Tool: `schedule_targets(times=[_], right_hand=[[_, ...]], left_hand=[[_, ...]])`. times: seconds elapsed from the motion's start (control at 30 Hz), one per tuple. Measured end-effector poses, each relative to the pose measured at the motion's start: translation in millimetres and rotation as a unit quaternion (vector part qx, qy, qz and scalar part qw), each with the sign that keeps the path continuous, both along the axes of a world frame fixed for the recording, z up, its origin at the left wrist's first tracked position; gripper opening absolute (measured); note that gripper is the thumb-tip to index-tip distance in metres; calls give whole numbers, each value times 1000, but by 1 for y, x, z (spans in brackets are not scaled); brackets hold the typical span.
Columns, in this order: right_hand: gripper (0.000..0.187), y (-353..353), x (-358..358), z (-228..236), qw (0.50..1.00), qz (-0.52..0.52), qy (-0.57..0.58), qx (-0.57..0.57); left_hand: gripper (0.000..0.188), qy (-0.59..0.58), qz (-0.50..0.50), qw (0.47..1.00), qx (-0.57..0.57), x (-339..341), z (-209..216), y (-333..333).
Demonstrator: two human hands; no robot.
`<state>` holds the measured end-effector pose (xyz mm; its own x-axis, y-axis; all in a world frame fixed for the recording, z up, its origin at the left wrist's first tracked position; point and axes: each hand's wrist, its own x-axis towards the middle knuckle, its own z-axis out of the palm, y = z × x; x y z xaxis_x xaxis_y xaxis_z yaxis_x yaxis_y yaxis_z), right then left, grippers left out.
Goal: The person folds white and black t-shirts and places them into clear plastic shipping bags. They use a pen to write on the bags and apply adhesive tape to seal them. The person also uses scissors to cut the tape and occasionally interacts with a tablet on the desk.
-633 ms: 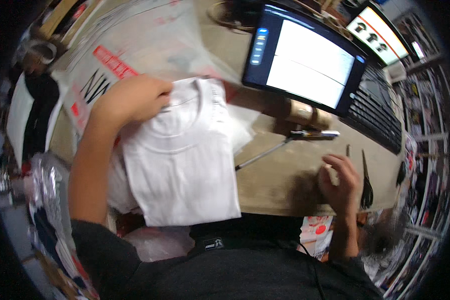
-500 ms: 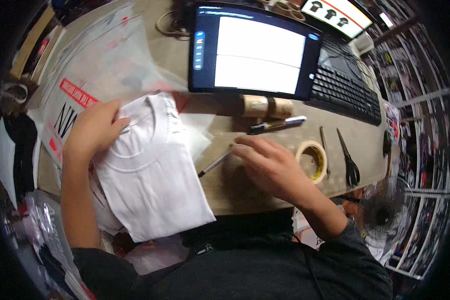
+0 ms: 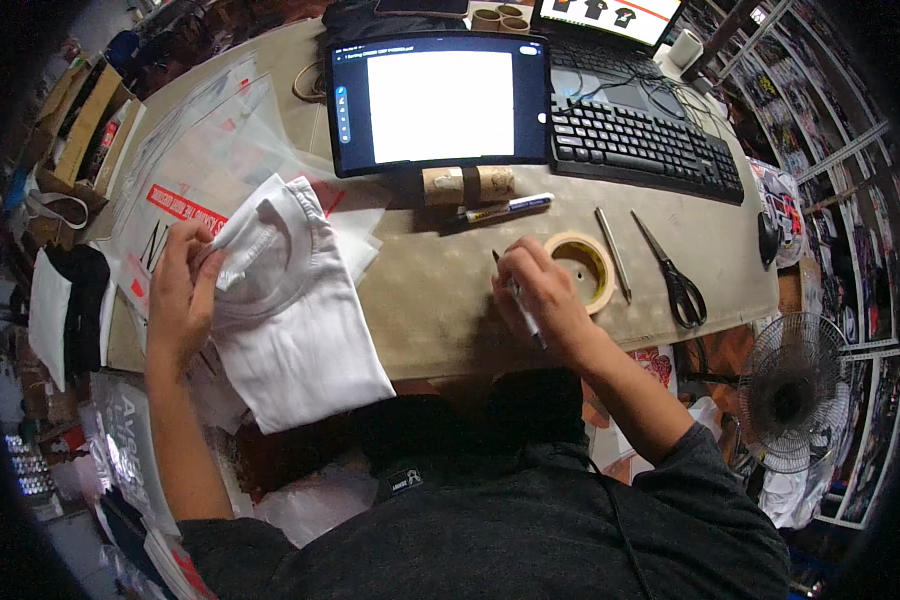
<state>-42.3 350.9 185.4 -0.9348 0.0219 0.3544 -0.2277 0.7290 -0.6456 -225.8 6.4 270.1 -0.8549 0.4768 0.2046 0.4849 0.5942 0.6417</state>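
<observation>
A folded white T-shirt [image 3: 315, 335] lies at the left of the table, its lower part hanging past the near edge. My left hand [image 3: 185, 285] pinches its collar between thumb and fingers, lifting the neck a little. In my closed right hand [image 3: 542, 295] is a slim pen [image 3: 532, 328]; its dark tip points away from me and its other end sticks out under the palm. Right beside that hand lies a roll of masking tape [image 3: 602, 275]. Beyond it rests a capped marker [image 3: 510, 207]. Clear plastic bags [image 3: 300, 150] spread out under and behind the shirt.
A tablet [image 3: 335, 120] leans behind two cardboard tubes [image 3: 445, 185]. At right are a silver pen-like stick [image 3: 613, 255], black scissors [image 3: 680, 285], a keyboard [image 3: 640, 140], a mouse [image 3: 767, 238] and a laptop [image 3: 610, 20]. A fan [image 3: 792, 390] stands past the table's right edge.
My right hand has turned the pen from pointing sideways toward the shirt to pointing away from me, closer to the tape roll. The left hand has raised the shirt's collar slightly. The view has shifted.
</observation>
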Motion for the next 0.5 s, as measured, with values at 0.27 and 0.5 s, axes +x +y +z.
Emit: schedule_targets(times=[0.27, 0.5], right_hand=[[19, 35, 5, 26, 978, -42, 146, -145], [23, 21, 43, 58, 930, -62, 268, -244]], left_hand=[[15, 141, -315, 937, 47, 143, 86, 54], [14, 15, -271, 959, 87, 140, -31, 142]])
